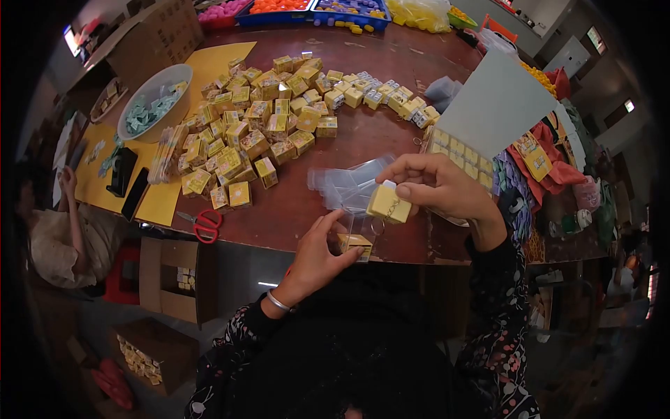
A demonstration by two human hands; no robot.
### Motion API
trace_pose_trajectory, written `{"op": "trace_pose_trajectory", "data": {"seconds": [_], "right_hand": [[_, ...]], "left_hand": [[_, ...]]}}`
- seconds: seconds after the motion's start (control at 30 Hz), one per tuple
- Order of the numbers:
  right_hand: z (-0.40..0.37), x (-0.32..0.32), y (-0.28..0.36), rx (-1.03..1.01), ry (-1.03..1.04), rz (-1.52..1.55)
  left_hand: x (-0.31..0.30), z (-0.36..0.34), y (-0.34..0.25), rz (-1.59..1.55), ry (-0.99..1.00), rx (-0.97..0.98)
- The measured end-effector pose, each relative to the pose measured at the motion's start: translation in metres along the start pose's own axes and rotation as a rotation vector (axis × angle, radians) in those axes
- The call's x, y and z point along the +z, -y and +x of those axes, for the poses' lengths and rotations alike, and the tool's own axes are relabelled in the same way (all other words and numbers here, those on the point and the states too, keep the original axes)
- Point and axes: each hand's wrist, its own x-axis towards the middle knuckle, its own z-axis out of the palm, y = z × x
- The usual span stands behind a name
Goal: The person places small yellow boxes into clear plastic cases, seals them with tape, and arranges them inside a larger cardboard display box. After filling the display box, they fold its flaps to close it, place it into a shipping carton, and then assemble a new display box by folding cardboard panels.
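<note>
My right hand (443,188) pinches a pale yellow cube keychain (388,203) between thumb and fingers. A short chain and a metal ring (377,226) hang from the cube. At the table's front edge my left hand (315,256) is closed around a clear plastic case (360,225) with a yellow printed piece (356,244) at its lower end. The cube is just above and to the right of this case. Flat clear plastic pieces (342,183) lie in a loose stack behind my hands.
A heap of small yellow printed boxes (244,133) covers the left middle. Yellow cube keychains (373,98) lie behind, and a tray of cubes (466,157) sits right, under a pale board (495,101). Red scissors (207,225) rest at the front edge. Another person (70,223) sits left.
</note>
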Motion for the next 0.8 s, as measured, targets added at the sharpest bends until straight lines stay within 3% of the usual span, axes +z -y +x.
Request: {"op": "trace_pose_trajectory", "data": {"seconds": [0.1,0.4,0.6,0.7,0.8], "right_hand": [[0.005,0.001,-0.009,0.103,0.045,-0.016],[0.006,0.008,-0.023,0.089,-0.141,-0.209],[0.006,0.008,-0.028,0.001,-0.053,-0.332],[0.005,0.006,-0.037,-0.251,-0.06,-0.483],[0.004,0.009,-0.033,-0.279,-0.081,-0.621]], "left_hand": [[0.002,0.0,-0.001,-0.103,0.049,0.002],[-0.002,-0.005,-0.014,-0.272,0.157,0.006],[0.003,-0.007,-0.017,-0.31,0.142,0.004],[0.004,-0.009,-0.022,-0.323,0.129,0.02],[0.007,-0.011,-0.027,-0.317,0.118,0.061]]}}
